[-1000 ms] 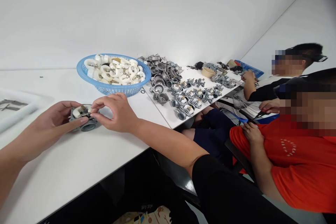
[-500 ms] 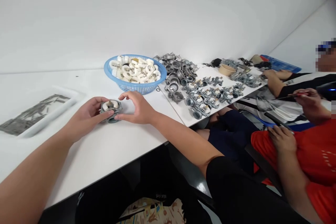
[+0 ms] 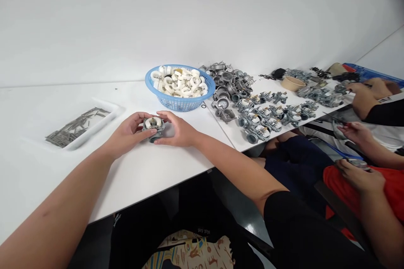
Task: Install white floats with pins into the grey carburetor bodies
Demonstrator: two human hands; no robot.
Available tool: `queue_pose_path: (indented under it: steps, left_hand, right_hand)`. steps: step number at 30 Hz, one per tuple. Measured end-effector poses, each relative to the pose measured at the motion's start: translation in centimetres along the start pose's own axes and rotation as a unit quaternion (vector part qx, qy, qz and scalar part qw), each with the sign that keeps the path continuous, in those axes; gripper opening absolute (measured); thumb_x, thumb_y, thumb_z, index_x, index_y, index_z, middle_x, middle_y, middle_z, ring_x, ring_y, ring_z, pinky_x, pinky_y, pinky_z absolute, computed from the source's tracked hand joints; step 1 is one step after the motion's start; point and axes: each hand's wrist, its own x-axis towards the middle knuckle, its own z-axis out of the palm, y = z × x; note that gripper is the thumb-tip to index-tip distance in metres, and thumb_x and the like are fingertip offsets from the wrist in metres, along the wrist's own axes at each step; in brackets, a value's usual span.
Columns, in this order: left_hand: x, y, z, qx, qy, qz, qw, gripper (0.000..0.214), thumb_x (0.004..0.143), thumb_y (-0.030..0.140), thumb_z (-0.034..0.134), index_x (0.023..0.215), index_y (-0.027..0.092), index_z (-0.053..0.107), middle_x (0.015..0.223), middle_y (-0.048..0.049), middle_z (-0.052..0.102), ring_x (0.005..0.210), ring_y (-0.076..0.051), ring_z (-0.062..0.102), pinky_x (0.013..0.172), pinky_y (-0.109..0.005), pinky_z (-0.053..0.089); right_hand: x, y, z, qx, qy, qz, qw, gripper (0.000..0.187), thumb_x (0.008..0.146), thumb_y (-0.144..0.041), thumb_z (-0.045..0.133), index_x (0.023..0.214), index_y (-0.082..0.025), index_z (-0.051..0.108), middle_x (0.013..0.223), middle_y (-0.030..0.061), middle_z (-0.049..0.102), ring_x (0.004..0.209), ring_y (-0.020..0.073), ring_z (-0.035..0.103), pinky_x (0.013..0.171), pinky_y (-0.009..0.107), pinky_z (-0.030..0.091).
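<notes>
Low over the white table [image 3: 151, 172], a grey metal carburetor body [image 3: 153, 134] with a white U-shaped float [image 3: 154, 123] on top is between my hands. My left hand [image 3: 131, 134] grips its left side, thumb across the front edge. Around the right side curls my right hand [image 3: 178, 130], fingertips at the back and thumb low in front. Behind my hands stands a blue plastic basket [image 3: 181, 103] heaped with white floats [image 3: 181, 84]. To the left lies a white tray [image 3: 90, 132] holding many thin metal pins [image 3: 67, 132].
Grey metal bowls [image 3: 232, 86] are piled right of the basket. Several carburetors with floats [image 3: 261, 119] stand in rows nearer the edge. A small black ring [image 3: 203, 106] lies by the table seam. At right, co-workers' hands [image 3: 360, 174] hold parts, near a tan bowl [image 3: 293, 84].
My right hand has closed in on the carburetor's right side; its fingers were farther apart before. The view has swung left, so everything appears shifted right. A co-worker's hand now shows a metal part.
</notes>
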Motion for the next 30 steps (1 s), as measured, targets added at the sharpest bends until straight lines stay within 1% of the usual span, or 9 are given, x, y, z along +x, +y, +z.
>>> queue_pose_path:
  steps: [3,6,8,11,13,16,19,24,30]
  left_hand:
    - [0.0,0.2,0.0,0.01,0.005,-0.001,1.0,0.057,0.073,0.051,0.08,0.118,0.023,0.058,0.126,-0.0099,0.064,0.11,-0.028,0.062,0.088,-0.041,0.055]
    - [0.0,0.2,0.1,0.009,-0.006,-0.007,1.0,0.061,0.072,0.052,0.08,0.12,0.023,0.058,0.129,-0.0105,0.063,0.11,-0.029,0.063,0.093,-0.046,0.053]
    - [0.0,0.1,0.2,0.021,-0.002,0.008,1.0,0.062,0.071,0.051,0.081,0.121,0.024,0.057,0.132,-0.0093,0.061,0.117,-0.029,0.061,0.1,-0.047,0.05]
    - [-0.2,-0.2,0.9,0.08,0.046,0.047,0.995,0.065,0.07,0.05,0.081,0.124,0.026,0.055,0.137,-0.008,0.057,0.13,-0.03,0.051,0.11,-0.048,0.043]
    - [-0.4,-0.1,1.6,0.143,0.09,0.061,0.984,0.064,0.07,0.053,0.079,0.123,0.027,0.055,0.136,-0.0075,0.057,0.13,-0.032,0.051,0.11,-0.05,0.04]
    - [-0.8,0.2,2.6,0.214,0.135,0.076,0.964,0.054,0.074,0.057,0.073,0.117,0.028,0.058,0.129,-0.0062,0.061,0.125,-0.032,0.053,0.106,-0.049,0.042]
    - [-1.1,0.8,3.0,0.245,0.166,0.086,0.951,0.045,0.078,0.056,0.07,0.112,0.028,0.059,0.124,-0.0048,0.063,0.119,-0.031,0.056,0.099,-0.045,0.045]
    - [-1.5,1.5,3.0,0.318,0.179,0.037,0.93,0.035,0.08,0.056,0.066,0.1,0.028,0.058,0.111,-0.0036,0.065,0.101,-0.03,0.062,0.075,-0.039,0.047]
    - [-1.5,1.7,3.3,0.332,0.186,0.053,0.923,0.033,0.082,0.056,0.064,0.094,0.027,0.056,0.107,-0.0031,0.065,0.099,-0.029,0.061,0.075,-0.038,0.046]
  right_hand:
    - [0.0,-0.2,0.0,-0.001,0.007,-0.004,1.0,0.088,0.071,-0.05,0.084,0.143,-0.024,0.04,0.145,0.0128,0.049,0.131,0.029,0.051,0.107,0.046,0.046]
    - [0.0,-0.3,0.1,-0.001,0.013,-0.002,1.0,0.085,0.068,-0.05,0.085,0.137,-0.023,0.044,0.137,0.0111,0.054,0.124,0.0274,0.056,0.103,0.043,0.049]
    - [0.1,-0.5,0.2,-0.008,0.02,0.002,1.0,0.084,0.066,-0.051,0.086,0.133,-0.022,0.046,0.132,0.0097,0.057,0.119,0.0266,0.058,0.099,0.041,0.05]
    - [0.0,-0.8,0.3,-0.022,0.035,0.021,0.999,0.082,0.062,-0.053,0.086,0.127,-0.021,0.047,0.123,0.0081,0.061,0.11,0.0261,0.061,0.092,0.039,0.051]
    - [0.0,-1.0,0.3,-0.026,0.042,0.036,0.998,0.079,0.061,-0.054,0.085,0.122,-0.021,0.047,0.114,0.0059,0.063,0.102,0.0248,0.063,0.085,0.037,0.052]
    - [0.0,-1.3,0.2,-0.036,0.051,0.051,0.997,0.073,0.062,-0.055,0.083,0.116,-0.022,0.047,0.105,0.0028,0.064,0.094,0.0233,0.063,0.076,0.034,0.05]
    - [0.0,-1.4,0.2,-0.047,0.055,0.06,0.996,0.068,0.062,-0.056,0.081,0.111,-0.023,0.048,0.101,0.0007,0.064,0.091,0.0226,0.063,0.074,0.032,0.048]
    - [0.1,-1.4,0.2,-0.062,0.066,0.078,0.993,0.069,0.06,-0.054,0.082,0.112,-0.024,0.048,0.104,0.0009,0.065,0.091,0.0226,0.063,0.074,0.032,0.046]
    - [0.1,-1.2,0.3,-0.07,0.066,0.081,0.992,0.068,0.062,-0.052,0.081,0.114,-0.025,0.047,0.104,0.0004,0.064,0.091,0.0224,0.062,0.074,0.032,0.047]
